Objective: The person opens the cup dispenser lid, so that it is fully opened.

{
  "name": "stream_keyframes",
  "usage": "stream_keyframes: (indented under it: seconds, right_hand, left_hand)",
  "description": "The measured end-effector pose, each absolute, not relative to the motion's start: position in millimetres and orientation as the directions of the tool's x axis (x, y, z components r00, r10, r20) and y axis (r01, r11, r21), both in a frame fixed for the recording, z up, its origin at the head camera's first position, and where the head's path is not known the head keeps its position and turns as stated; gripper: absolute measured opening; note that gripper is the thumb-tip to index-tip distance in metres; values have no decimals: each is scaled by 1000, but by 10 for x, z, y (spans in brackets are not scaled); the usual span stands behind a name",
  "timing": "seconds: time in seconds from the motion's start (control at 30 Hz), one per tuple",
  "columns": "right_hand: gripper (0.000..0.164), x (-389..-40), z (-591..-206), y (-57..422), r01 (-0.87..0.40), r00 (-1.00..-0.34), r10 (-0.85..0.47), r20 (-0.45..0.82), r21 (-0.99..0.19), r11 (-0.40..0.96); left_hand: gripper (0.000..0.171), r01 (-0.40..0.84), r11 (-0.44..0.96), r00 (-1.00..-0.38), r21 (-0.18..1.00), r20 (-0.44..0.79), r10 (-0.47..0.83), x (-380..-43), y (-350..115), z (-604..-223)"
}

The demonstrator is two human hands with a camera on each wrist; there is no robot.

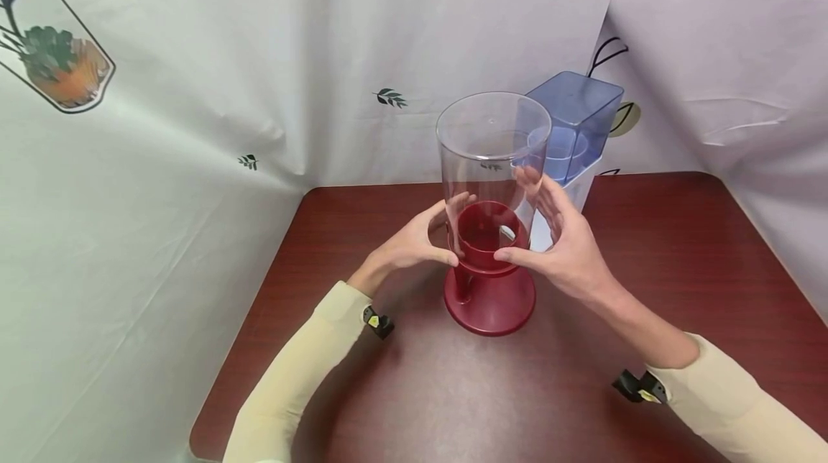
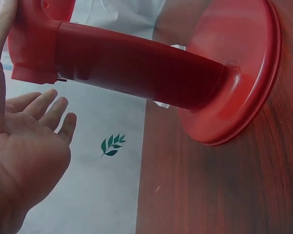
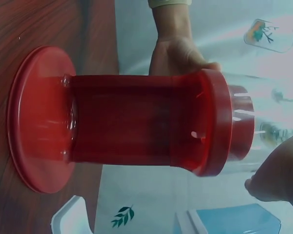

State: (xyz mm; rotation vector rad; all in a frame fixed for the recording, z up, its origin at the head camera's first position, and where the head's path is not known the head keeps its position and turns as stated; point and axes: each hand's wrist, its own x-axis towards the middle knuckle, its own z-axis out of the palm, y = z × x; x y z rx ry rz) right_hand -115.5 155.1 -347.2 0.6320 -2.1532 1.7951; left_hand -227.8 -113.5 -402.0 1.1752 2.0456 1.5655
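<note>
A tall clear plastic cylinder, its top uncovered, stands upright on a red stand. The stand has a round base, a thick column and a wide collar; a red inner ring shows through the cylinder's bottom. From the left, my left hand holds the cylinder's lower end by the collar, thumb in front, fingers partly hidden behind. On the opposite side my right hand holds the cylinder a little higher, its thumb across the front and its fingers spread along the side.
Behind my right hand stands a container with a translucent blue upper part and a white lower part, close to the cylinder. The dark red wooden table ends at a white patterned sheet at the back and left.
</note>
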Motion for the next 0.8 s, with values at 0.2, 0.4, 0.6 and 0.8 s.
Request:
stream_keyframes:
  seconds: [0.2, 0.4, 0.6, 0.8]
  right_hand:
    - [106, -1147, -3463, 1490, -478, -878, -140, 458, -858, 189]
    - [107, -1146, -3449, 1461, -467, -884, -128, 450, -861, 200]
    - [106, -1149, -3434, 1445, -455, -890, -135, 435, -866, 209]
    - [103, -1168, -3424, 1434, -440, -897, -137, 420, -872, 215]
  left_hand:
    - [126, 402, 56, -611, 914, 223, 760, -2268, -1127, -4032]
    - [126, 390, 99, -629, 916, 187, 754, -2248, -1125, -4034]
    - [125, 393, 103, -636, 914, 189, 748, -2227, -1123, -4039]
    - [114, 420, 121, -654, 900, 207, 728, -2177, -1111, -4038]
